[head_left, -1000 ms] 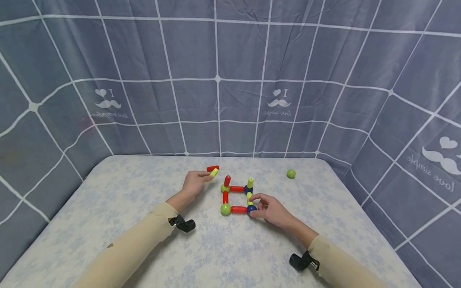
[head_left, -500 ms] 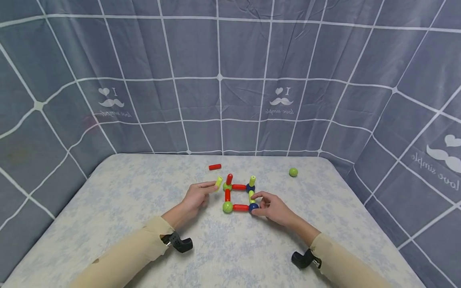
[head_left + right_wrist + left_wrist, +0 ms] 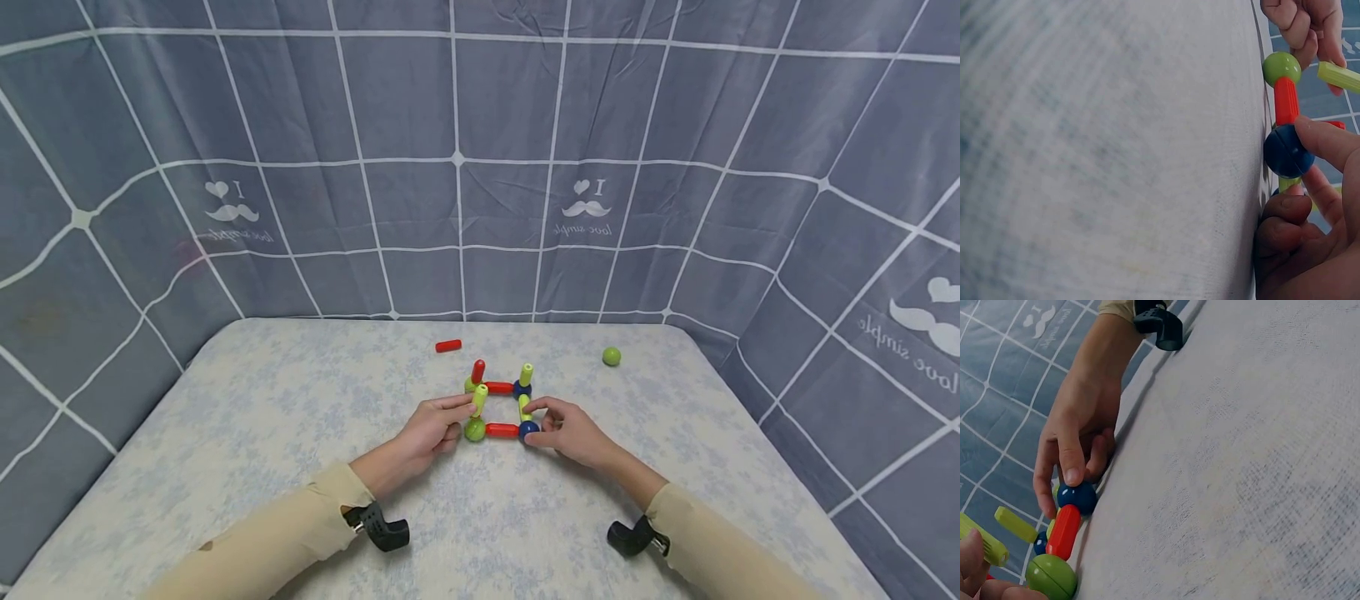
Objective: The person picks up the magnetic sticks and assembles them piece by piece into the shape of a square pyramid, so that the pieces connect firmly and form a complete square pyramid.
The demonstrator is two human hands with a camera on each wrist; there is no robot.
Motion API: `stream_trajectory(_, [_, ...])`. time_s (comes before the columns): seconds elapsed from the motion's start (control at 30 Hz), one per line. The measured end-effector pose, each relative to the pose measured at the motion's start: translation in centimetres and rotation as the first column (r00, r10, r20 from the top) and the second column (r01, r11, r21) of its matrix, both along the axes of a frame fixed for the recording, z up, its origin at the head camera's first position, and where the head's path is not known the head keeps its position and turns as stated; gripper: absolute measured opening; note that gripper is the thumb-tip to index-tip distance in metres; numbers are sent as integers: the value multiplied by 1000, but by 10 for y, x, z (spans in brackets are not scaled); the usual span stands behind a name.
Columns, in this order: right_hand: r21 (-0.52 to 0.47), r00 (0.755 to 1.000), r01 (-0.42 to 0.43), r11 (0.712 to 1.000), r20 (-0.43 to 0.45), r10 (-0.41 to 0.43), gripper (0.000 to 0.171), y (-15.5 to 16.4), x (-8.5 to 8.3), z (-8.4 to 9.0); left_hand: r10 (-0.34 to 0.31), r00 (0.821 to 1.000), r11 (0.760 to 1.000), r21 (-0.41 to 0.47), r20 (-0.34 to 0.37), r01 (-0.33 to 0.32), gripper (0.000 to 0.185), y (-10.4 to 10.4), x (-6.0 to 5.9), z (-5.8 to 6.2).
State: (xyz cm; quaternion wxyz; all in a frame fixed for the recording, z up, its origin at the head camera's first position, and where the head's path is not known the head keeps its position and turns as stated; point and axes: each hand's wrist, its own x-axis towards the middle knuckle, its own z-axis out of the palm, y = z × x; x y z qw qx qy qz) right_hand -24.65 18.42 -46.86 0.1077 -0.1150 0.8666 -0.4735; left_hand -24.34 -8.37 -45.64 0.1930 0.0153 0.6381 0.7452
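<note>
My left hand (image 3: 435, 429) pinches a yellow-green rod (image 3: 479, 400), held upright just above the near-left green ball (image 3: 474, 430) of the rod-and-ball square (image 3: 501, 409), mid-table, closer to the far edge. My right hand (image 3: 573, 433) has thumb and fingers clamped on the near-right blue ball (image 3: 528, 430). A loose red rod (image 3: 447, 346) and green ball (image 3: 611, 357) lie near the table's (image 3: 262, 417) far edge, well apart.

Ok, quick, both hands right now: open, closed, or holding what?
Left hand: pinches a yellow-green stick above the green ball.
Right hand: fingers pinch the near blue ball of the square frame.
</note>
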Motion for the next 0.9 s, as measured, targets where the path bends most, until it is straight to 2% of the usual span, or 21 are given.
stream_trajectory(0.2, [9, 1000, 2, 1000, 0, -2, 42, -1, 0, 1, -21, 1000, 999, -29, 21, 21, 48, 2, 2, -4])
stream_trajectory(0.6, [16, 1000, 14, 1000, 4, -14, 42, -1, 0, 2, -15, 1000, 999, -48, -9, 14, 46, 3, 2, -4])
stream_trajectory(0.77, [16, 1000, 14, 1000, 8, -14, 42, -1, -1, 1, 14, 1000, 998, -62, -12, -14, 44, 2, 3, -6])
stream_trajectory(0.9, [23, 1000, 18, 1000, 9, -18, 42, 0, -1, 0, 32, 998, 992, -119, -49, -38, 41, 0, 2, -10])
